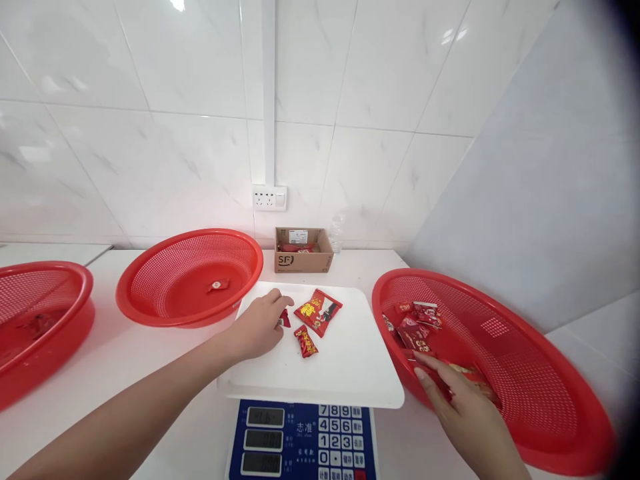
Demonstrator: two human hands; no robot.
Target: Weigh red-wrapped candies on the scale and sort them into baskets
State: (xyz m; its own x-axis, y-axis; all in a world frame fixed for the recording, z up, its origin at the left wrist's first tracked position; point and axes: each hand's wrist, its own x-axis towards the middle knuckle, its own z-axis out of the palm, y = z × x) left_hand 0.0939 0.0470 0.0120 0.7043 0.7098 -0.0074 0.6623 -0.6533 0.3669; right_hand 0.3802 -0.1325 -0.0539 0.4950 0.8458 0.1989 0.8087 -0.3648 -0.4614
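1. The left basket (45, 293), red, sits at the counter's (150, 360) left edge. Dark red items lie in it, but they are too blurred to identify.
2. The middle basket (190, 277), red, stands near the counter's rear edge, just left of the tray. One candy (218, 285) lies on its floor.
3. The left hand (260, 327) reaches from the lower left onto the tray's left part. It is palm down with the fingers half curled. The fingertips touch a small packet (284, 320) lying on the tray. Whether the fingers pinch this packet cannot be told.
4. The tray (350, 360), white, tops a scale (300, 440) at the counter's front edge. A large packet (318, 311) lies just right of the small packet. A long packet (305, 341) lies just in front of the large one.
5. A box (303, 250) of cardboard stands at the counter's rear edge, behind the tray.
6. The right basket (500, 360), red, sits at the counter's right edge, its rim just beside the tray. Several packets (417, 327) lie on its left slope.
7. The right hand (465, 407) reaches over the basket's near rim. The fingers are nearly straight and lie on red packets inside. The thumb is hidden, so a grip cannot be confirmed.
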